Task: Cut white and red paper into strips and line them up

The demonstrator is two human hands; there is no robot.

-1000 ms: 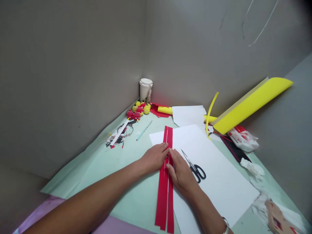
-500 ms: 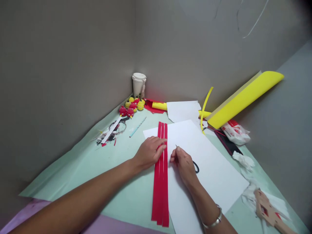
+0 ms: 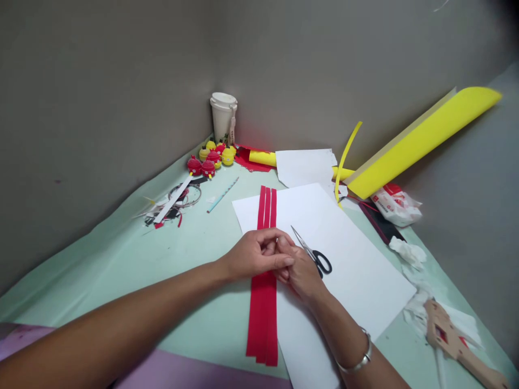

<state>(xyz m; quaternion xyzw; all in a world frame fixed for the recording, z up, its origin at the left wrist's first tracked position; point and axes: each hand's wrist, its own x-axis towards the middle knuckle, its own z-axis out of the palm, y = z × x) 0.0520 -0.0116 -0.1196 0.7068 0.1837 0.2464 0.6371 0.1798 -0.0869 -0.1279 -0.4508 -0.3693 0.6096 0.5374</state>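
Note:
My left hand point(image 3: 263, 251) and my right hand point(image 3: 302, 270) meet above the red strips. The left fingers and thumb close around the fingertips of my right hand, whose fingers are curled; anything between them is hidden. Several long red strips point(image 3: 263, 319) lie side by side under the hands, partly on a large white sheet point(image 3: 348, 292). Just beyond my right hand, scissors point(image 3: 320, 260) with black handles rest on the sheet, their points facing away to the left.
Small red and yellow lantern-like balls point(image 3: 214, 156) sit near a white lidded cup point(image 3: 224, 116). A pencil point(image 3: 223, 194) and scraps point(image 3: 172, 205) lie left. A rolled yellow sheet point(image 3: 421, 143), a tissue pack point(image 3: 395, 205) and a beige glue gun point(image 3: 450, 335) are right.
The hands have come together: my left hand has moved right off the strips onto my right hand. The scissors now show more fully. The view has shifted slightly.

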